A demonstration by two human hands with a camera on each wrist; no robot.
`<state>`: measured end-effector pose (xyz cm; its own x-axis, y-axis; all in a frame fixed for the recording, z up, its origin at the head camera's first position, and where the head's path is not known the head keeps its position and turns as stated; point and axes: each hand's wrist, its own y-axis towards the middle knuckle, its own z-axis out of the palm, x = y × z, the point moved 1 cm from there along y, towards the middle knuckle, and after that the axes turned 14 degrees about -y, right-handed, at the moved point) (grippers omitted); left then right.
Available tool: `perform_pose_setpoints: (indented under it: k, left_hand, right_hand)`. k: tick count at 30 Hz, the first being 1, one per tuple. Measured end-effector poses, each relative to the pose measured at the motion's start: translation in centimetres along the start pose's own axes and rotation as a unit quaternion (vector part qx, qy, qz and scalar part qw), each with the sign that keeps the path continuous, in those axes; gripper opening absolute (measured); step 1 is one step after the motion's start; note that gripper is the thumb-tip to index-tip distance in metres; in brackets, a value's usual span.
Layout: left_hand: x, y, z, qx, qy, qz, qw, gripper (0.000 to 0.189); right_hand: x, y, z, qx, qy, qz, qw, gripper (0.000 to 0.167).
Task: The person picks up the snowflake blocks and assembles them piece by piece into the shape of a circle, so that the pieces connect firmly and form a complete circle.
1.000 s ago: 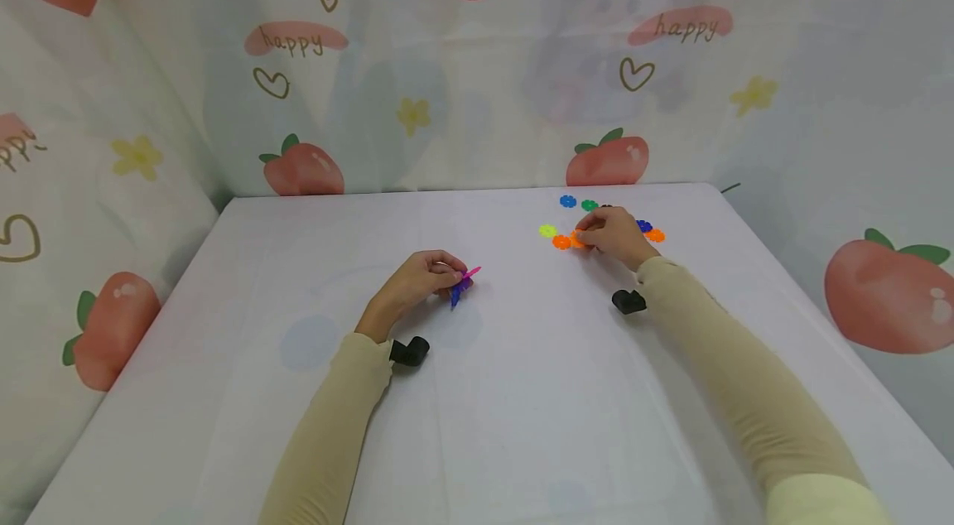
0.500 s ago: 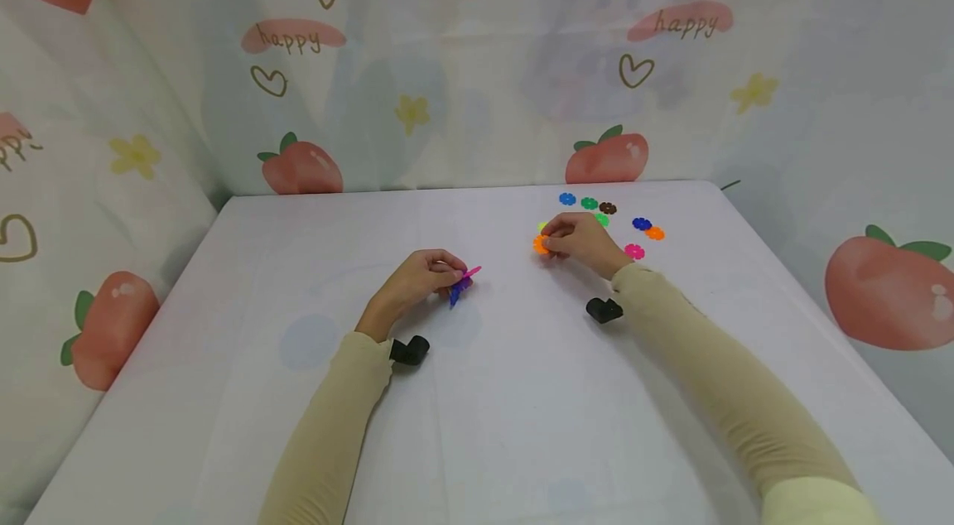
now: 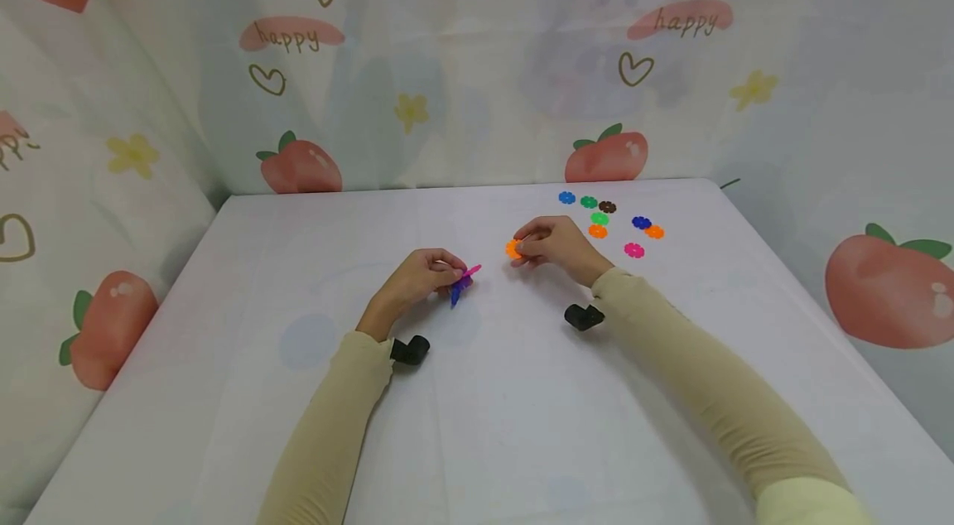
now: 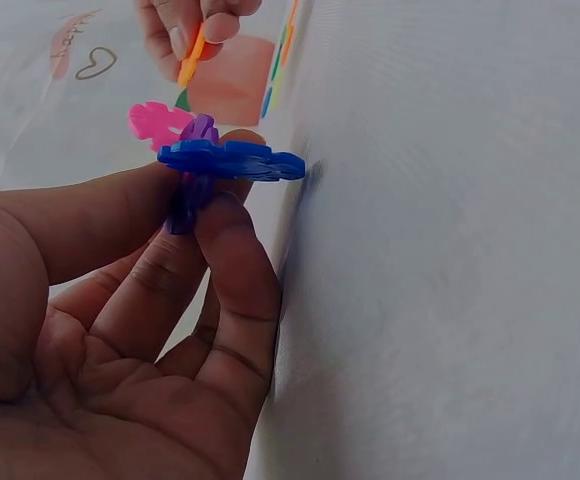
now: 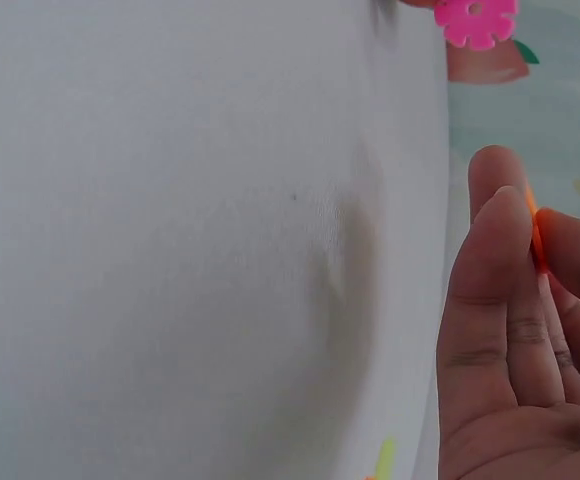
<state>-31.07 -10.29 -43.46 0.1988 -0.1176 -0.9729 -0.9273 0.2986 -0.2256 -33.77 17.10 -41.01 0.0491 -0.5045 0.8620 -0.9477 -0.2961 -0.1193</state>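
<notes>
My left hand [image 3: 421,276] pinches a small joined cluster of notched plastic building discs between thumb and fingers, just above the table. In the left wrist view a blue disc [image 4: 232,160], a purple disc [image 4: 188,205] and a pink disc [image 4: 155,124] slot into one another at angles. To its right, my right hand [image 3: 557,248] pinches a single orange building disc [image 3: 513,248] by its edge, apart from the cluster. Seen from the right wrist, that orange disc [image 5: 538,240] is edge-on between thumb and fingers and mostly covered.
Loose discs lie at the back right of the white table [image 3: 477,426]: light blue [image 3: 567,198], green [image 3: 589,202], brown [image 3: 607,207], dark blue [image 3: 641,223], pink [image 3: 634,250] and several others. A yellow-green disc [image 5: 386,458] shows only in the right wrist view. A patterned curtain [image 3: 477,94] stands behind.
My right hand has moved left from the loose discs, carrying the orange disc towards the left hand. The left hand with its disc cluster has stayed in place.
</notes>
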Motion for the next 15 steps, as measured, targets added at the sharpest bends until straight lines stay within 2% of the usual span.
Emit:
perform_pose_setpoints:
  k: [3,10,15]
  left_hand:
    - [0.0,0.1,0.1,-0.001,0.003,0.000,1.0000,0.016]
    - [-0.1,0.1,0.2,-0.003,0.009,-0.001,1.0000,0.016]
    - [-0.1,0.0,0.2,-0.001,0.011,0.004,0.9999,0.017]
  right_hand:
    - [0.4,-0.1,0.5,-0.001,0.008,-0.001,1.0000,0.024]
    - [1.1,-0.2,1.6,-0.014,-0.010,0.006,0.9998,0.026]
    - [1.2,-0.1,2.5,-0.010,0.010,0.017,0.9998,0.021]
